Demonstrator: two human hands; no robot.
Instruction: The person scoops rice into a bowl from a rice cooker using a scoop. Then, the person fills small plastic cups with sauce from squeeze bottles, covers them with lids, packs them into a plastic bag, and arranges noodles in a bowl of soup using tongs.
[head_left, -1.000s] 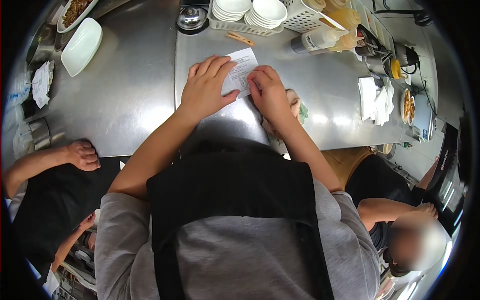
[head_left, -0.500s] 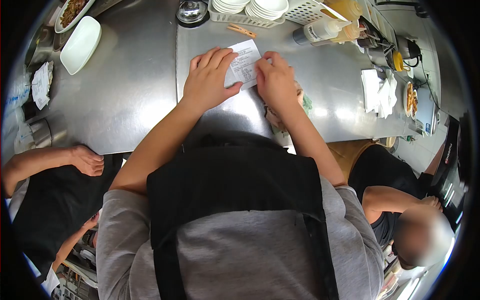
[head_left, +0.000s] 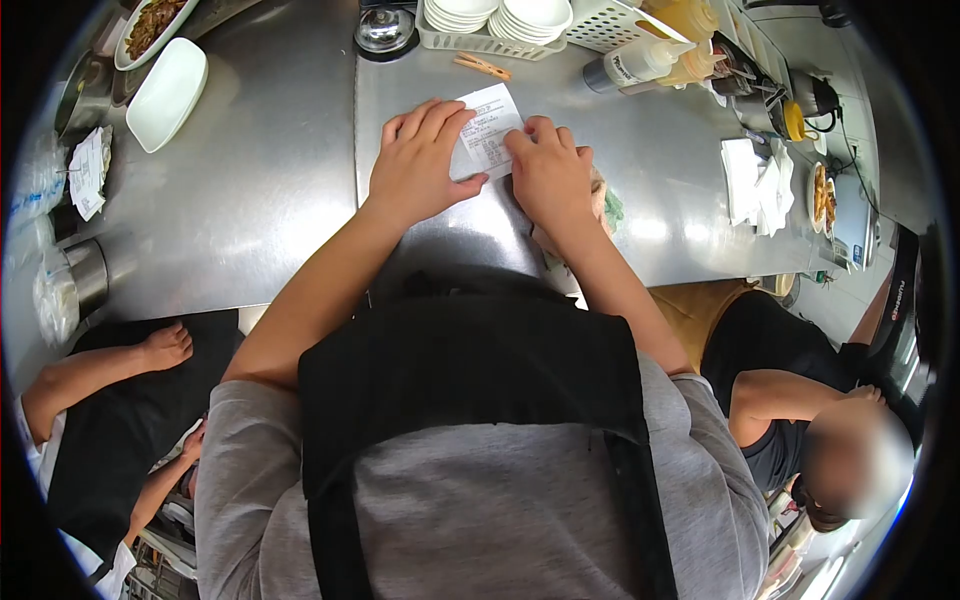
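Observation:
A printed paper receipt (head_left: 488, 130) lies on the metal counter (head_left: 280, 130) in front of me. My left hand (head_left: 422, 160) rests palm down at its left edge, fingers stretched out and thumb apart; the fingertips touch the paper. At the right edge is my right hand (head_left: 553, 178), fingers bent but apart, with the index fingertip on the paper. Its thumb is hidden. Just beyond the receipt lies a wooden clothespin (head_left: 482, 67). A crumpled cloth (head_left: 600, 200) shows partly from under my right wrist.
A call bell (head_left: 385, 32) and a basket (head_left: 490, 43) of white dishes stand at the back. Squeeze bottles (head_left: 630, 65) are at the back right, white napkins (head_left: 757, 185) further right. An empty white dish (head_left: 168, 95) sits left. Co-workers stand on both sides.
The right index finger has shifted slightly further onto the receipt. My left hand stays nearly in place. The left co-worker's hand has drawn back from the counter edge.

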